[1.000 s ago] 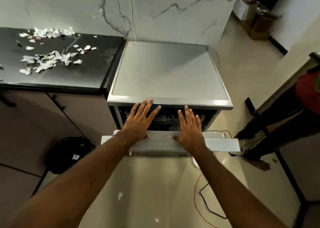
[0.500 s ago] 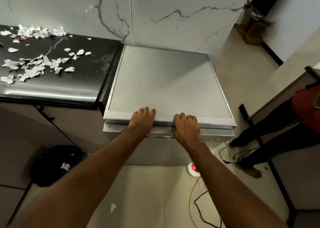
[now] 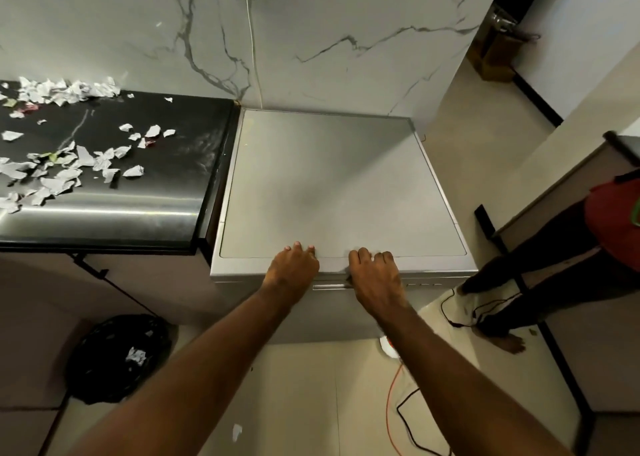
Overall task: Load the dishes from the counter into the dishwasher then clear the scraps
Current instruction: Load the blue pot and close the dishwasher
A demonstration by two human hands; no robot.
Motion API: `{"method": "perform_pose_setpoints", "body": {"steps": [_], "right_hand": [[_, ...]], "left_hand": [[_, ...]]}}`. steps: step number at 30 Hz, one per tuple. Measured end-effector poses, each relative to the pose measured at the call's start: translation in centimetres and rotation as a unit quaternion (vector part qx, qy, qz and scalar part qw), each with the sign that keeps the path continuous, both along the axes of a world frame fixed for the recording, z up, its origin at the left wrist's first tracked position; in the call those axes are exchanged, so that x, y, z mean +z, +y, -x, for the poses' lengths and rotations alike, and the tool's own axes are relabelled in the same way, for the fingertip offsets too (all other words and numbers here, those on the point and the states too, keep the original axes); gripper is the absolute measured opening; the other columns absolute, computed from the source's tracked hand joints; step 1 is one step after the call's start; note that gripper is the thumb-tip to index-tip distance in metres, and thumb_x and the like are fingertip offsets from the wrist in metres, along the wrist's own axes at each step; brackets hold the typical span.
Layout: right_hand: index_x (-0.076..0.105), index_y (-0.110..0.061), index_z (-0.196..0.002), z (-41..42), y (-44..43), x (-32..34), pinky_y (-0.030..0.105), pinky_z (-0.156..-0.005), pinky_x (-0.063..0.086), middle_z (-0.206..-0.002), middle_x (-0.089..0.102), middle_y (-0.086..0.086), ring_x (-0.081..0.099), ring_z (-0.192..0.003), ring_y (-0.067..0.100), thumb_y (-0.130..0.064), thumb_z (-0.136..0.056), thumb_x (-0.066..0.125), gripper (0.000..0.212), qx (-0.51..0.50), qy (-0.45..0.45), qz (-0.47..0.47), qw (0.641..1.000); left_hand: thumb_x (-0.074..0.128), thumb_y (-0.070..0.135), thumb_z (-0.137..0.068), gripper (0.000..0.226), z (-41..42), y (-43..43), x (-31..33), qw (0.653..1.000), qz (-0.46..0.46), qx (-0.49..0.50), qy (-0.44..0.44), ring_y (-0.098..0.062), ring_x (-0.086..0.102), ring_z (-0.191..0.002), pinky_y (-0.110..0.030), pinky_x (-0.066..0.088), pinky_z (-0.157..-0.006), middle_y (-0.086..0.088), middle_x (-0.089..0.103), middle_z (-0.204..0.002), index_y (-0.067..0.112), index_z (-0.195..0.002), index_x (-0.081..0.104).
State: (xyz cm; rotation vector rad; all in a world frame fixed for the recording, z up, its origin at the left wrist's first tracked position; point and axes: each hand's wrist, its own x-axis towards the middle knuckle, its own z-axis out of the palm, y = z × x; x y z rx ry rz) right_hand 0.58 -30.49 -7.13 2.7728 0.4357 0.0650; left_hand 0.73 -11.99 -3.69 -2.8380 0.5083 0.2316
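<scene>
Head camera looks down along two bare forearms that reach forward side by side to the dishwasher (image 3: 329, 185). The left hand (image 3: 292, 265) and the right hand (image 3: 375, 272) sit close together but apart at the middle of the machine's front edge. Each is bent over that edge, palm toward the door (image 3: 242, 299), fingertips resting on the flat grey top. Neither hand clasps anything. The right hand's knuckles are raised more than the left's. The door is up and closed under the top, and a short stretch of its handle (image 3: 330, 286) shows between the wrists.

Small marks (image 3: 424, 285) on the front panel, just right of the right hand, are too small to read.

The dishwasher stands against the right end of the black worktop (image 3: 138, 213). Torn paper scraps (image 3: 69, 157) lie strewn along the worktop's back edge and across its left half, well apart from both hands. A black bin (image 3: 117, 358) sits on the floor below the worktop's front edge. Another person (image 3: 554, 282) stands at the right, near an orange cord (image 3: 393, 410) on the floor.
</scene>
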Motion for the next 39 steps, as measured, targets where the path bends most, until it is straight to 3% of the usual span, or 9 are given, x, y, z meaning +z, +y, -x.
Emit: {"method": "perform_pose_setpoints", "body": {"steps": [4, 6, 10, 13, 15, 20, 25, 31, 39], "right_hand": [[0.068, -0.013, -0.105, -0.6, 0.3, 1.0, 0.038, -0.073, 0.052, -0.092, 0.071, 0.009, 0.07, -0.072, 0.028, -0.034, -0.074, 0.088, 0.043, -0.008, 0.046, 0.001, 0.999], [0.065, -0.013, -0.112, -1.1, 0.5, 1.8, 0.037, -0.078, 0.051, -0.1, 0.072, 0.008, 0.071, -0.08, 0.026, -0.038, -0.082, 0.084, 0.043, -0.003, 0.078, 0.003, 0.997], [0.059, -0.011, -0.126, -2.4, 0.4, 3.6, 0.042, -0.092, 0.048, -0.118, 0.068, 0.01, 0.069, -0.1, 0.029, -0.068, -0.097, 0.052, 0.064, 0.03, 0.126, -0.032, 0.991], [0.067, -0.012, -0.116, -4.0, 0.0, 5.6, 0.041, -0.088, 0.047, -0.112, 0.07, 0.009, 0.068, -0.097, 0.028, -0.08, -0.097, 0.028, 0.08, 0.008, 0.158, -0.084, 0.984], [0.069, -0.014, -0.11, -5.7, -0.1, 6.3, 0.041, -0.087, 0.048, -0.108, 0.072, 0.007, 0.068, -0.093, 0.027, -0.079, -0.098, 0.021, 0.081, 0.001, 0.138, -0.131, 0.982], [0.061, -0.014, -0.132, -11.4, 1.4, 8.2, 0.045, -0.098, 0.049, -0.137, 0.062, 0.009, 0.065, -0.114, 0.031, -0.066, -0.1, 0.043, 0.064, 0.016, 0.058, -0.203, 0.977], [0.045, -0.012, -0.15, -17.8, 5.1, 11.5, 0.044, -0.113, 0.039, -0.16, 0.042, 0.013, 0.053, -0.135, 0.034, -0.052, -0.1, 0.056, 0.065, 0.02, 0.038, -0.235, 0.971], [0.035, -0.011, -0.157, -24.7, 9.1, 16.3, 0.044, -0.119, 0.035, -0.167, 0.03, 0.015, 0.044, -0.144, 0.034, -0.046, -0.101, 0.057, 0.069, 0.009, 0.015, -0.258, 0.966], [0.042, -0.009, -0.153, -31.7, 12.0, 22.4, 0.047, -0.116, 0.04, -0.165, 0.032, 0.018, 0.047, -0.142, 0.037, -0.04, -0.096, 0.066, 0.069, 0.02, -0.045, -0.281, 0.959]], "left_hand": [[0.045, 0.01, -0.106, 0.046, -0.7, 0.3, 0.6, 0.999, 0.021, 0.013, 0.04, -0.033, 0.059, -0.123, -0.04, 0.051, -0.098, -0.021, 0.055, -0.139, 0.001, -0.15, 0.039], [0.05, 0.016, -0.105, 0.051, -1.1, 0.6, 0.5, 0.997, 0.041, 0.024, 0.063, -0.032, 0.06, -0.12, -0.041, 0.052, -0.096, -0.02, 0.055, -0.137, 0.004, -0.152, 0.035], [0.066, 0.042, -0.093, 0.078, -1.7, 1.3, 0.6, 0.987, 0.091, 0.046, 0.125, -0.031, 0.055, -0.121, -0.042, 0.05, -0.097, -0.014, 0.049, -0.141, 0.015, -0.156, 0.029], [0.064, 0.05, -0.091, 0.064, -2.9, 2.1, 1.8, 0.982, 0.107, 0.058, 0.146, -0.026, 0.058, -0.118, -0.042, 0.051, -0.095, -0.005, 0.058, -0.136, 0.026, -0.146, 0.044], [0.061, 0.049, -0.093, 0.061, -4.2, 2.6, 2.9, 0.981, 0.11, 0.068, 0.144, -0.025, 0.054, -0.127, -0.044, 0.049, -0.1, -0.003, 0.053, -0.145, 0.029, -0.148, 0.042], [0.06, 0.047, -0.096, 0.076, -8.3, 4.6, 5.9, 0.982, 0.14, 0.106, 0.067, -0.029, 0.042, -0.142, -0.047, 0.047, -0.106, -0.004, 0.021, -0.167, 0.021, -0.157, 0.025], [0.06, 0.047, -0.096, 0.079, -14.2, 7.9, 8.6, 0.982, 0.143, 0.123, 0.022, -0.029, 0.049, -0.135, -0.046, 0.054, -0.095, 0.003, 0.002, -0.17, 0.017, -0.159, 0.022], [0.063, 0.044, -0.096, 0.084, -25.0, 11.8, 14.4, 0.984, 0.141, 0.11, -0.022, -0.034, 0.053, -0.131, -0.051, 0.054, -0.097, 0.001, -0.007, -0.17, 0.01, -0.159, 0.019], [0.066, 0.042, -0.094, 0.089, -36.7, 14.0, 22.1, 0.987, 0.127, 0.076, -0.067, -0.037, 0.054, -0.13, -0.048, 0.052, -0.102, -0.012, -0.011, -0.168, 0.004, -0.158, 0.017]]}}
